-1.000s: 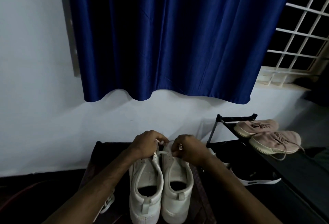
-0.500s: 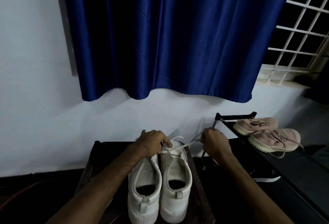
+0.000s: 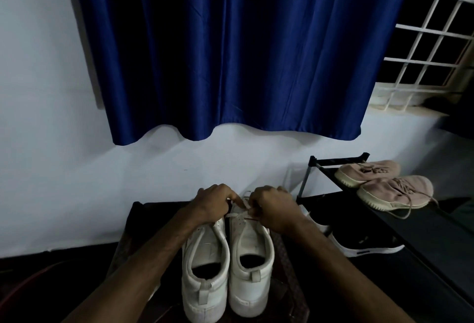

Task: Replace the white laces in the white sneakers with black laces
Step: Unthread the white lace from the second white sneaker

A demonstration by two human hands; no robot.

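The white lace (image 3: 242,211) at the right sneaker's (image 3: 250,258) front is pinched by the right hand (image 3: 275,209) (the curled left hand's (image 3: 214,203) hold cannot be told) and could be jammed by a crooked pull.

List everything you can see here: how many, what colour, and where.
white sneakers: 2, white, side by side on the dark stand, heels toward camera
white lace: 1, white, front of the sneaker on the right
dark stand: 1, dark, bottom centre
curtain: 1, blue, top centre
window grille: 1, white, upper right
shoe rack: 1, black, right
pink sneakers: 2, pink, on the rack's top
black sneaker: 1 visible, black with white sole, under the rack's top
left hand: 1, fingers curled on the lace
right hand: 1, pinching the lace
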